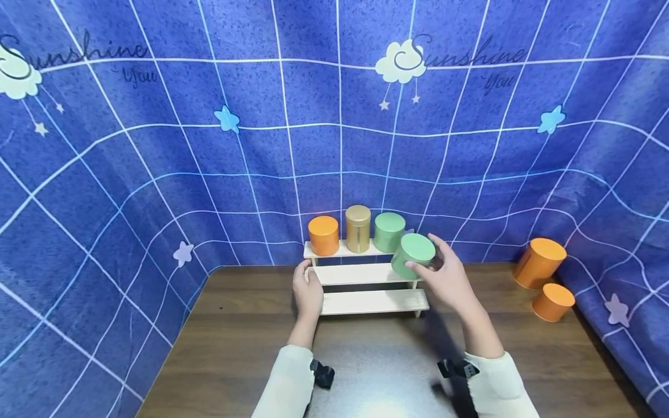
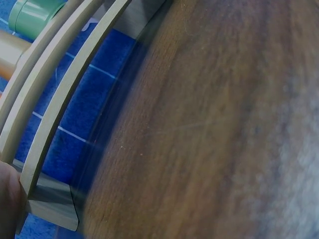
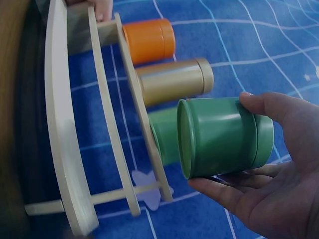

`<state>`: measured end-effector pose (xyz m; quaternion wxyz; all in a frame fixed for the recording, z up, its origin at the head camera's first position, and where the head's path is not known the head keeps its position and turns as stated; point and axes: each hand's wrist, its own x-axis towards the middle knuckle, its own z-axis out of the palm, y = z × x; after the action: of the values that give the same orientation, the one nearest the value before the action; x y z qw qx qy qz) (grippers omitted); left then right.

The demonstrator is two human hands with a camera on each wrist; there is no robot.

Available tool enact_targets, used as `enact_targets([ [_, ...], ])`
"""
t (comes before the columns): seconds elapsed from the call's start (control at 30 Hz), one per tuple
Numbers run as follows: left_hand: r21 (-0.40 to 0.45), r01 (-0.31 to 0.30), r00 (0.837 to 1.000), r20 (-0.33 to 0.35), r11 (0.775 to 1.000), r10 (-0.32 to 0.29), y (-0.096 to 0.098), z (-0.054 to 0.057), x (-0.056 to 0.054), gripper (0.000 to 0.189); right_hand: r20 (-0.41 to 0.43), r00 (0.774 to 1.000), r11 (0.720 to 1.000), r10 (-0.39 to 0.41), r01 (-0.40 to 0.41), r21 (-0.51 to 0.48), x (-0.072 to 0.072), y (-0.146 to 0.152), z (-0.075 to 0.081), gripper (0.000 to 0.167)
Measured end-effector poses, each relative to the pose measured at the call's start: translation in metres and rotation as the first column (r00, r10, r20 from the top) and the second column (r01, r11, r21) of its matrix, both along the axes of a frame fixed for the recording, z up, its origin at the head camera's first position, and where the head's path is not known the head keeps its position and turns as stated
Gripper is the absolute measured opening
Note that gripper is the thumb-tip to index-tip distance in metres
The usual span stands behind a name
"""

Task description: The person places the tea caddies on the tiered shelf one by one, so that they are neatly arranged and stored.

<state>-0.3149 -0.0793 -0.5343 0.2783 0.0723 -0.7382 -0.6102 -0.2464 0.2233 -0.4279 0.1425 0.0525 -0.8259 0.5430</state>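
Observation:
My right hand (image 1: 446,278) holds a green lidded tin (image 1: 413,255) with thumb on one side and fingers on the other. The tin is tilted and overlaps the right end of the middle tier in the head view. At its left end, a pale three-tier wooden display shelf (image 1: 373,301) is gripped by my left hand (image 1: 308,291). On the top tier stand an orange tin (image 1: 323,237), a taller gold tin (image 1: 358,230) and another green tin (image 1: 388,231). In the right wrist view the held green tin (image 3: 219,139) partly hides the shelved one.
Two more orange tins, a larger one (image 1: 540,264) and a smaller one (image 1: 554,303), stand at the right edge of the brown wooden table (image 1: 251,342). A blue cloth (image 1: 313,145) with white lines hangs behind the shelf and along both sides.

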Motion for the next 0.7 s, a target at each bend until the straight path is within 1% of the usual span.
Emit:
enact_targets([
  [0.2, 0.011, 0.000, 1.000, 0.001, 1.000, 0.000, 0.000, 0.001, 0.001, 0.028, -0.029, 0.998, 0.998, 0.060, -0.060, -0.016, 0.001, -0.015, -0.001, 0.085],
  [0.4, 0.011, 0.004, 1.000, -0.011, 1.000, -0.003, -0.001, 0.001, 0.000, 0.028, -0.023, 0.993, 0.989, 0.118, -0.119, -0.082, 0.004, -0.029, -0.002, 0.087],
  [0.5, 0.013, 0.002, 1.000, -0.010, 1.000, -0.002, -0.002, -0.001, -0.001, 0.028, -0.031, 0.990, 0.985, 0.140, -0.142, -0.102, 0.006, -0.037, -0.002, 0.088],
  [0.7, 0.020, 0.005, 1.000, 0.008, 1.000, -0.005, -0.002, -0.006, -0.004, 0.029, -0.039, 0.986, 0.981, 0.164, -0.167, -0.096, 0.010, -0.049, -0.005, 0.087],
])
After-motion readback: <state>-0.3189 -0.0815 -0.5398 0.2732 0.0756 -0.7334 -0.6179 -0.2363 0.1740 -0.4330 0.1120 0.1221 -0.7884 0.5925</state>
